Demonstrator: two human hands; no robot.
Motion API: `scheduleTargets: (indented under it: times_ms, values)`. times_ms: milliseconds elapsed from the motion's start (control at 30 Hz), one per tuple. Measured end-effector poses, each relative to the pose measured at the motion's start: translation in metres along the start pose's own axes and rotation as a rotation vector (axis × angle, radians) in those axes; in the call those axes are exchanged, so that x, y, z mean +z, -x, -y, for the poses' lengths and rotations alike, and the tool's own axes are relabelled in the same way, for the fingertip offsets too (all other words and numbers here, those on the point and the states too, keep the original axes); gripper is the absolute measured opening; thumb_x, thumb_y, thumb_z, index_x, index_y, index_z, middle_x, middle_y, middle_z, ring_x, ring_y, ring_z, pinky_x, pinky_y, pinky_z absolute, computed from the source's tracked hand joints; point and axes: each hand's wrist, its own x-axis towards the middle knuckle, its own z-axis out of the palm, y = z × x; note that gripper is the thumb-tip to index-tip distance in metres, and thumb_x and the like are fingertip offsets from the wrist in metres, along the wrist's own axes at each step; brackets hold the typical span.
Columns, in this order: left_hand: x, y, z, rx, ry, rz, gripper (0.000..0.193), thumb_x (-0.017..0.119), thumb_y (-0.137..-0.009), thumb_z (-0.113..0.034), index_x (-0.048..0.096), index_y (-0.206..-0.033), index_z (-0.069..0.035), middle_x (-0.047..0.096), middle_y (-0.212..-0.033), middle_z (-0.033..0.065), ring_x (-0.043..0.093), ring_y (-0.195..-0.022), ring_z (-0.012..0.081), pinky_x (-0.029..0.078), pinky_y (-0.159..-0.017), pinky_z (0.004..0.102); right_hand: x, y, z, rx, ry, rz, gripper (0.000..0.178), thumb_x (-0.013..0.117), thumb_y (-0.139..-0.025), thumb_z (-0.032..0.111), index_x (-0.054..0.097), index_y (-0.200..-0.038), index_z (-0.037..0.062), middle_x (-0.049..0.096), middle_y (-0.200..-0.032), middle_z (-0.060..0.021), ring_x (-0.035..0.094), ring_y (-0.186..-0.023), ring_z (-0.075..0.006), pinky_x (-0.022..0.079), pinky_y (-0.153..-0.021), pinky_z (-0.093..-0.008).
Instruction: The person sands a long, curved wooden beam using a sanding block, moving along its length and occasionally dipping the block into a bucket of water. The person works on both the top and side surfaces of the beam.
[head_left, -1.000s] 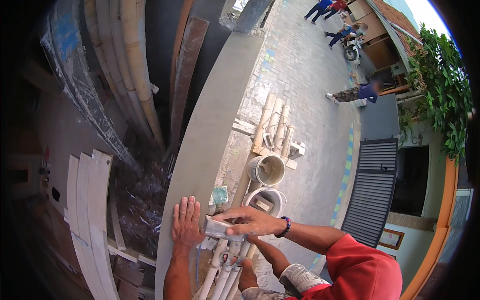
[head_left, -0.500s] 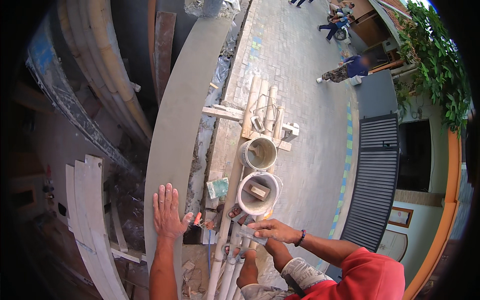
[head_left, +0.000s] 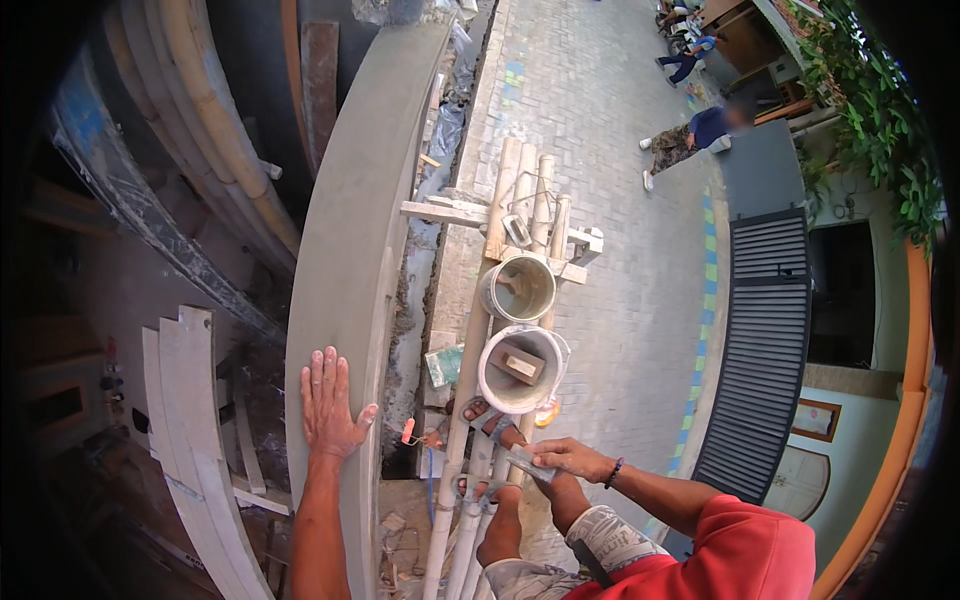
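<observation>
My left hand (head_left: 334,405) lies flat, fingers stretched, on the smooth grey top of a long plastered wall (head_left: 350,210). Its thumb points toward the street-side edge. To the right, my right hand (head_left: 572,458) is closed around a flat grey trowel (head_left: 530,463), held low over my bent leg. Just beyond the trowel stands a white bucket (head_left: 487,385) with a wooden float (head_left: 521,366) inside. A second bucket (head_left: 487,300) sits behind it, with something tan inside. An orange piece with thin string (head_left: 408,430) hangs beside the wall near my left thumb.
My sandalled feet (head_left: 478,408) rest on bamboo scaffold poles (head_left: 448,500), which also carry the buckets. Timber crosspieces (head_left: 445,213) join the poles. Pale boards (head_left: 190,400) and a dark drop lie left of the wall. A person (head_left: 700,135) is on the paved street, right of the scaffold.
My view has shifted slightly, and the white bucket now appears a little higher. The left hand stays on the wall top, and the right still grips the trowel. People on the street have moved.
</observation>
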Motion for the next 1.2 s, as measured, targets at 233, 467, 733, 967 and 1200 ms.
scheduleTargets:
  times_ms: [233, 467, 733, 967, 1200]
  values:
    - [-0.003, -0.002, -0.003, -0.008, -0.019, 0.014, 0.088, 0.057, -0.087, -0.053, 0.030, -0.150, 0.002, 0.022, -0.160, 0.0181, 0.014, -0.150, 0.0356, 0.008, -0.121, 0.0524, -0.011, 0.009, -0.002, 0.085, -0.038, -0.041, 0.047, 0.066, -0.095, 0.032, 0.061, -0.131, 0.0019, 0.064, -0.121, -0.0067, 0.055, -0.111, -0.0126, 0.045, -0.096, -0.0298]
    - [0.005, -0.001, 0.001, -0.009, -0.023, -0.012, 0.087, 0.055, -0.087, -0.056, 0.031, -0.150, 0.000, 0.022, -0.160, 0.0176, 0.015, -0.150, 0.0348, 0.009, -0.121, 0.0515, -0.015, 0.015, -0.033, 0.176, -0.078, -0.082, 0.047, 0.066, -0.094, 0.033, 0.062, -0.130, 0.0030, 0.064, -0.115, -0.0049, 0.060, -0.097, -0.0120, 0.052, -0.081, -0.0278]
    - [0.011, 0.001, 0.006, -0.008, -0.053, -0.019, 0.086, 0.038, -0.094, -0.065, 0.026, -0.154, -0.005, 0.022, -0.161, 0.0159, 0.014, -0.150, 0.0346, 0.009, -0.121, 0.0513, -0.006, 0.008, -0.048, 0.163, -0.194, -0.070, 0.041, 0.064, -0.095, 0.029, 0.061, -0.129, 0.0047, 0.065, -0.111, -0.0030, 0.062, -0.097, -0.0127, 0.054, -0.082, -0.0307]
    - [0.011, 0.001, 0.006, 0.005, -0.030, -0.028, 0.086, 0.036, -0.095, -0.066, 0.023, -0.155, -0.006, 0.020, -0.161, 0.0161, 0.014, -0.150, 0.0350, 0.010, -0.120, 0.0530, 0.001, -0.007, -0.055, 0.151, -0.348, -0.072, 0.053, 0.063, -0.095, 0.026, 0.051, -0.138, -0.0023, 0.062, -0.115, -0.0040, 0.060, -0.097, -0.0129, 0.052, -0.081, -0.0280]
    - [0.010, 0.002, 0.011, 0.017, -0.037, -0.017, 0.086, 0.031, -0.096, -0.068, 0.021, -0.156, -0.007, 0.019, -0.162, 0.0167, 0.013, -0.150, 0.0359, 0.008, -0.120, 0.0548, 0.023, -0.034, -0.064, 0.144, -0.345, -0.068, 0.056, 0.062, -0.095, 0.034, 0.053, -0.138, 0.0009, 0.062, -0.114, -0.0051, 0.059, -0.100, -0.0137, 0.052, -0.077, -0.0288]
